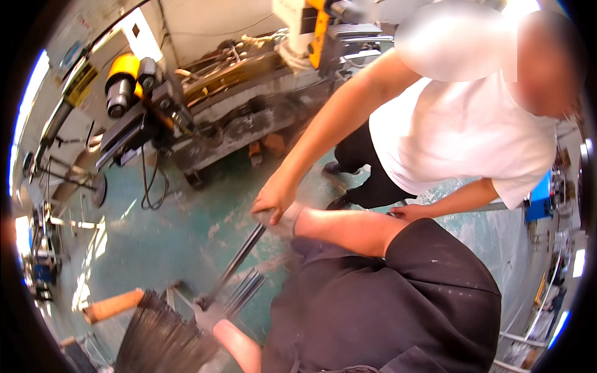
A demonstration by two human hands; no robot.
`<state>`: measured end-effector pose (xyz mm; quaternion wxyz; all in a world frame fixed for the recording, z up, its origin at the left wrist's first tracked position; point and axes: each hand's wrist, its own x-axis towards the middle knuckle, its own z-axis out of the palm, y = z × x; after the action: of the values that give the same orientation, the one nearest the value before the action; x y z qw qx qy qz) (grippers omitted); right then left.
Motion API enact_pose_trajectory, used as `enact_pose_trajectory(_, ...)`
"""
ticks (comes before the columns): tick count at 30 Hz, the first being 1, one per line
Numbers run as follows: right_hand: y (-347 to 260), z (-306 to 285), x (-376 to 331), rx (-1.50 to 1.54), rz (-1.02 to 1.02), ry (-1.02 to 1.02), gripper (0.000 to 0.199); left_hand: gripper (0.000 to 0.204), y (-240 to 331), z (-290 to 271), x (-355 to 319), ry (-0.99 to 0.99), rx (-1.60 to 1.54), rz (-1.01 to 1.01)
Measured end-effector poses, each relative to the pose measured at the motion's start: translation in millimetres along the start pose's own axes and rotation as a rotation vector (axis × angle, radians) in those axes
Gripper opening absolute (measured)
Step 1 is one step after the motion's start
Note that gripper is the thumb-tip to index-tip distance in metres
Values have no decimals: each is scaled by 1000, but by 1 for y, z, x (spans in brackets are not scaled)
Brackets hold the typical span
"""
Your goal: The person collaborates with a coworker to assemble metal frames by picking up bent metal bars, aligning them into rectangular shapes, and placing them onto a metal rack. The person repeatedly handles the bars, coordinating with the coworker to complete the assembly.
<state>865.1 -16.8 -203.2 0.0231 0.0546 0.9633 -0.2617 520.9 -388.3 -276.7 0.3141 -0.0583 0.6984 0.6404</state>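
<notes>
A long shiny metal tube [239, 256] slants between my hands. My left hand [210, 316], in a light glove with dark fingers, is closed round its lower end. Beside that hand jut shorter metal tubes [245, 291]; whether it grips them too is unclear. At the upper end my gloved right hand [285, 222] is closed on the tube, somewhat blurred and partly covered. A co-worker's bare hand [275, 194] overlaps it there. The co-worker's other hand [407, 213] is beyond my right upper arm. Below my left hand lies a bundle of dark thin rods [158, 336].
The co-worker in a white T-shirt [448, 124] stands close at the right. A brown bar-like piece [113, 306] lies by the rods. At the back left is a machine with a yellow and black head [123, 78], near a low cluttered bench [233, 96]. The floor [155, 248] is green.
</notes>
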Motion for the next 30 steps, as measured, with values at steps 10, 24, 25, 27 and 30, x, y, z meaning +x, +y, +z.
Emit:
enact_pose_trajectory(10,-70,-20,-64,-383,540,771,31,26,24,87,-27,-70,-885,-306)
enact_pose_trajectory(24,-230,130,-2,689,871,678,46,29,23,79,-64,-343,-978,-457)
enact_pose_trajectory(25,-253,120,-1,761,892,712,44,29,19,66,-54,-353,-985,-467)
enact_pose_trajectory(27,-274,134,-13,761,882,650,41,29,16,37,-34,-401,-1021,-442)
enact_pose_trajectory(30,-320,128,-44,768,1034,562,41,33,25,-11,-1,-338,-1001,-407)
